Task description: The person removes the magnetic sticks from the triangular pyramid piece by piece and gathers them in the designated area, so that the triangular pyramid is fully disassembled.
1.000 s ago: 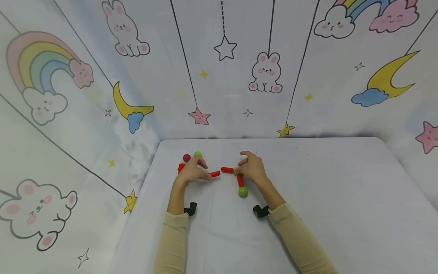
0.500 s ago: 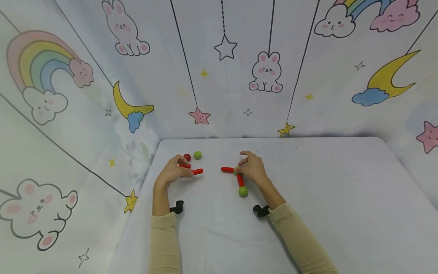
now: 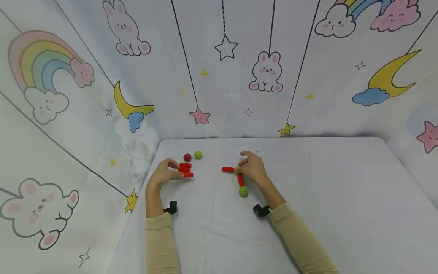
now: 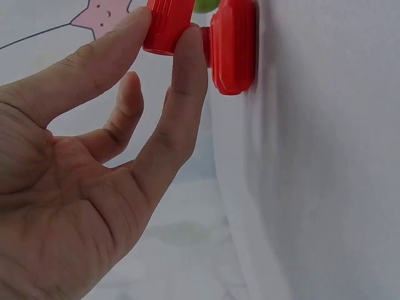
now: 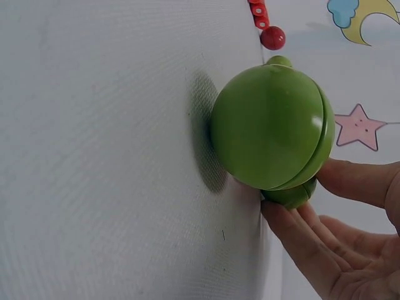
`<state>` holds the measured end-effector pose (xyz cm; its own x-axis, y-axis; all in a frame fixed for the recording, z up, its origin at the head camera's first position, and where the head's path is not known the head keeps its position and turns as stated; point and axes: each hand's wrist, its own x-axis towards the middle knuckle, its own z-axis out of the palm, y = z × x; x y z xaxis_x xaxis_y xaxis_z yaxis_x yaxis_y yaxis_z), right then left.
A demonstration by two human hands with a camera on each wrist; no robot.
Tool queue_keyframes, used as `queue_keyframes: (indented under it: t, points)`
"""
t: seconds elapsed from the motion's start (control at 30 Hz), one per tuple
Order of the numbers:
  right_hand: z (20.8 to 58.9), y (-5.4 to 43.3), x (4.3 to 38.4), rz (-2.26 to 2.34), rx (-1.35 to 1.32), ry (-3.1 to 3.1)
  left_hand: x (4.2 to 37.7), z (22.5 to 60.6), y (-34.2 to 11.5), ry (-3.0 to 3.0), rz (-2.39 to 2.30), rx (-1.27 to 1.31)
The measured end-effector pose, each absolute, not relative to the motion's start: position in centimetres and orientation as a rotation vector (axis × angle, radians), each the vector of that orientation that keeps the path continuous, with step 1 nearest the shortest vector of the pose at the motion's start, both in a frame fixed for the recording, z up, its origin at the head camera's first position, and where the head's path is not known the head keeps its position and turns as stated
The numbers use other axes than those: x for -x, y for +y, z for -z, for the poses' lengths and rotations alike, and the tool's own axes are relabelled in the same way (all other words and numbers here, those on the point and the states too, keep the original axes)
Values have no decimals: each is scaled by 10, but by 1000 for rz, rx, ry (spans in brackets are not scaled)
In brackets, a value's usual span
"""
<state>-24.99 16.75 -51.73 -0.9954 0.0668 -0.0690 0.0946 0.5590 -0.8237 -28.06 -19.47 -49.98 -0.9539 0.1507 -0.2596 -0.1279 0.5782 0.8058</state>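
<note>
Stick [image 3: 188,175] in the left hand [image 3: 162,175] lies with its long axis from side to side, nearly parallel to the other sticks [image 3: 185,165], which are just beyond it on the left part of the tabletop [image 3: 208,236]. The left hand comes from the outer side, to the left of them all, so it is clearly the nearer hand. Its thumb and one finger pinch the stick, their tips a narrow way apart. Whether this stick rests on the tabletop or touches its neighbours, I cannot tell.

To the right, well apart, is the joined piece [image 3: 241,179]: its side stick [image 3: 227,169] points leftward to the loose ones, and its end ball [image 3: 243,191] sits at the near side. The right hand [image 3: 254,167] is at the right of the middle ball [image 5: 289,196] and holds it between thumb and finger. Beyond the loose sticks are a red ball [image 3: 187,157] and a green ball [image 3: 198,155].

Compared with half a second ago, the left hand is farther to the left, and the pinched stick, which was more to the right and a little slanted, is now lined up with the others. The right hand and the joined piece look the same as then.
</note>
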Motion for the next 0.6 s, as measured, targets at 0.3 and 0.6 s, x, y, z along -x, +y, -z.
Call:
queue_keyframes:
  t: [0.3,0.6]
  points:
    - [518,169,251,1439,-153,2733,280,503,-204,2491,-1302,98]
    - [517,169,251,1434,-145,2744,280,507,-205,2503,-1270,163]
